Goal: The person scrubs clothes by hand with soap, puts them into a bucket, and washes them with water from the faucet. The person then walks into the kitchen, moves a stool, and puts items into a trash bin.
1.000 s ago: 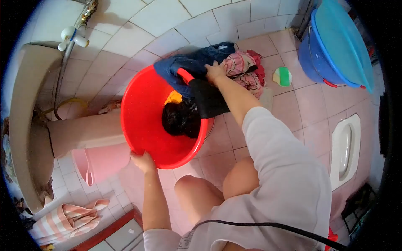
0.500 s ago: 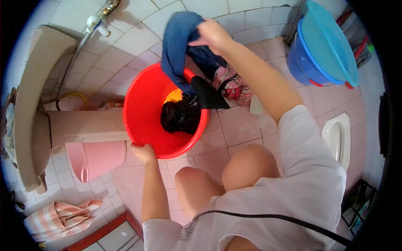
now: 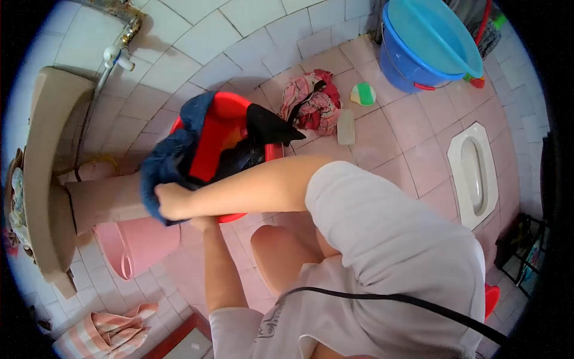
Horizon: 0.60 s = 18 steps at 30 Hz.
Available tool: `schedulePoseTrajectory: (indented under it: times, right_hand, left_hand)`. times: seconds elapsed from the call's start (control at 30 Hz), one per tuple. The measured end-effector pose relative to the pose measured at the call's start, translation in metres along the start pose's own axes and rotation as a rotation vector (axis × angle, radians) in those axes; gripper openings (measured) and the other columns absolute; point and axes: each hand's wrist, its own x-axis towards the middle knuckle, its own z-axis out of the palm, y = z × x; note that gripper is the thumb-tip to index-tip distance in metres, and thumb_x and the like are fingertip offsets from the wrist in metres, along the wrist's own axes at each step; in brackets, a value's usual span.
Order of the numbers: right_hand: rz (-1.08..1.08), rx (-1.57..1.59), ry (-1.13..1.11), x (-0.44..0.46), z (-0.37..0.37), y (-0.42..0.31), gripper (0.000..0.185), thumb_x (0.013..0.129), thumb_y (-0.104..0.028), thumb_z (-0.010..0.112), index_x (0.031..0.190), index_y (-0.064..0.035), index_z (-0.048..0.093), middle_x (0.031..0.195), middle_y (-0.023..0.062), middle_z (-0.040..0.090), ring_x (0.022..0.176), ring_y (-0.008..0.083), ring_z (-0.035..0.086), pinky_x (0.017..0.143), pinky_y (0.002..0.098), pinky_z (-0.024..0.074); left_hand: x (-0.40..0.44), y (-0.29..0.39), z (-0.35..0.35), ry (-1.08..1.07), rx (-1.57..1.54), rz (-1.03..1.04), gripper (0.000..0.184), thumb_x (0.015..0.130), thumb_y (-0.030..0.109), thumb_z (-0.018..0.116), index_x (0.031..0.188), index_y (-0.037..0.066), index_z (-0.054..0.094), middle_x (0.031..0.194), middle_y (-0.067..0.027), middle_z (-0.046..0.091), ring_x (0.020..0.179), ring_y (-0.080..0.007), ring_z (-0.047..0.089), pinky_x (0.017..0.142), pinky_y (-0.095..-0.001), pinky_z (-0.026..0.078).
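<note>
My right hand (image 3: 172, 202) is closed on a blue denim garment (image 3: 173, 154), which hangs over the left side of a red bucket (image 3: 232, 103). At the bucket's near rim is my left hand (image 3: 205, 224), its fingers largely covered by my right forearm; it appears to grip the rim. Inside the bucket lies dark, wet-looking cloth (image 3: 242, 157), partly hidden by that forearm. A black piece of cloth (image 3: 269, 127) drapes over the bucket's right rim.
Pink and red patterned cloth (image 3: 317, 102) lies on the tiles beside a green-and-white round item (image 3: 363, 94) and a pale bar-shaped block (image 3: 345, 127). A blue bucket (image 3: 406, 57) stands back right, a squat toilet (image 3: 475, 176) at right. The sink pedestal (image 3: 110, 197) and pink bin (image 3: 143, 242) are left.
My right hand has swung the denim garment from above the bucket's far right side to its near left rim. The patterned cloth and the items beside it are now uncovered.
</note>
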Motion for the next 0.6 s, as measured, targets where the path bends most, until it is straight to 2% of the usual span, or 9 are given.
schedulePoseTrajectory:
  times: [0.07, 0.13, 0.17, 0.23, 0.3, 0.33, 0.4, 0.57, 0.6]
  right_hand:
    - [0.188, -0.236, -0.025, 0.005, 0.007, 0.038, 0.025, 0.066, -0.010, 0.053, 0.086, 0.0034, 0.058, 0.092, 0.0237, 0.059, 0.085, 0.0365, 0.059, 0.076, 0.0418, 0.0450]
    - [-0.017, -0.636, -0.406, 0.014, -0.031, 0.049, 0.027, 0.064, -0.012, 0.055, 0.086, 0.0028, 0.062, 0.093, 0.0193, 0.061, 0.081, 0.0346, 0.060, 0.075, 0.0406, 0.0466]
    - [0.008, -0.724, -0.381, 0.020, -0.052, 0.059, 0.027, 0.063, -0.014, 0.056, 0.086, -0.0024, 0.065, 0.092, 0.0162, 0.062, 0.084, 0.0328, 0.060, 0.076, 0.0397, 0.0469]
    - [-0.145, -0.544, 0.038, 0.031, -0.108, 0.071, 0.029, 0.063, -0.008, 0.055, 0.090, -0.0111, 0.066, 0.090, 0.0139, 0.063, 0.089, 0.0304, 0.058, 0.076, 0.0409, 0.0458]
    - [-0.142, -0.822, 0.504, 0.067, -0.154, 0.088, 0.026, 0.067, -0.016, 0.058, 0.091, -0.0078, 0.063, 0.088, 0.0143, 0.062, 0.086, 0.0317, 0.058, 0.078, 0.0443, 0.0433]
    - [0.066, -0.951, 0.542, 0.070, -0.174, 0.080, 0.032, 0.071, -0.031, 0.062, 0.092, -0.0067, 0.062, 0.088, 0.0148, 0.061, 0.088, 0.0302, 0.057, 0.079, 0.0445, 0.0420]
    - [0.657, -0.590, 0.574, 0.080, -0.198, 0.079, 0.052, 0.075, -0.051, 0.055, 0.101, -0.0062, 0.062, 0.107, 0.0171, 0.059, 0.107, 0.0272, 0.052, 0.090, 0.0439, 0.0387]
    - [0.305, -0.745, 0.238, 0.139, -0.210, 0.139, 0.034, 0.077, -0.029, 0.053, 0.095, -0.0026, 0.064, 0.103, 0.0194, 0.059, 0.100, 0.0329, 0.056, 0.085, 0.0395, 0.0445]
    - [0.313, -0.729, 0.351, 0.141, -0.202, 0.137, 0.025, 0.075, -0.018, 0.052, 0.091, -0.0042, 0.066, 0.100, 0.0180, 0.061, 0.094, 0.0334, 0.058, 0.081, 0.0376, 0.0468]
  left_hand:
    - [-0.002, 0.015, -0.005, 0.016, 0.049, -0.097, 0.042, 0.075, 0.023, 0.065, 0.108, 0.001, 0.052, 0.114, -0.0198, 0.054, 0.099, -0.0290, 0.056, 0.082, -0.0383, 0.045]
    - [0.014, -0.027, 0.008, 0.175, 0.130, -0.138, 0.045, 0.068, 0.004, 0.058, 0.110, -0.004, 0.045, 0.105, -0.0257, 0.054, 0.096, -0.0392, 0.054, 0.082, -0.0424, 0.044]
    - [0.011, -0.020, 0.006, 0.164, 0.107, -0.164, 0.046, 0.067, 0.002, 0.055, 0.111, -0.005, 0.043, 0.104, -0.0261, 0.054, 0.096, -0.0406, 0.053, 0.083, -0.0430, 0.043]
    - [0.009, -0.013, 0.006, 0.165, 0.082, -0.194, 0.047, 0.065, -0.001, 0.052, 0.111, -0.005, 0.042, 0.103, -0.0265, 0.054, 0.097, -0.0421, 0.053, 0.084, -0.0436, 0.043]
    - [0.010, -0.018, 0.007, 0.182, 0.092, -0.147, 0.045, 0.065, -0.002, 0.052, 0.109, -0.006, 0.043, 0.103, -0.0263, 0.054, 0.097, -0.0423, 0.052, 0.085, -0.0432, 0.042]
    - [0.009, -0.021, 0.008, 0.189, 0.095, -0.148, 0.045, 0.065, -0.002, 0.052, 0.109, -0.006, 0.043, 0.103, -0.0263, 0.054, 0.097, -0.0423, 0.052, 0.085, -0.0432, 0.042]
    - [0.012, -0.022, 0.010, 0.214, 0.133, -0.151, 0.045, 0.065, -0.002, 0.051, 0.109, -0.006, 0.043, 0.104, -0.0270, 0.053, 0.097, -0.0420, 0.052, 0.085, -0.0429, 0.042]
    - [0.015, -0.029, 0.007, 0.162, 0.075, -0.105, 0.044, 0.066, -0.002, 0.050, 0.109, -0.005, 0.042, 0.103, -0.0268, 0.054, 0.097, -0.0417, 0.052, 0.084, -0.0434, 0.042]
    - [0.012, -0.021, 0.006, 0.183, 0.090, -0.120, 0.044, 0.066, -0.001, 0.050, 0.110, -0.005, 0.042, 0.103, -0.0266, 0.054, 0.097, -0.0417, 0.053, 0.084, -0.0438, 0.042]
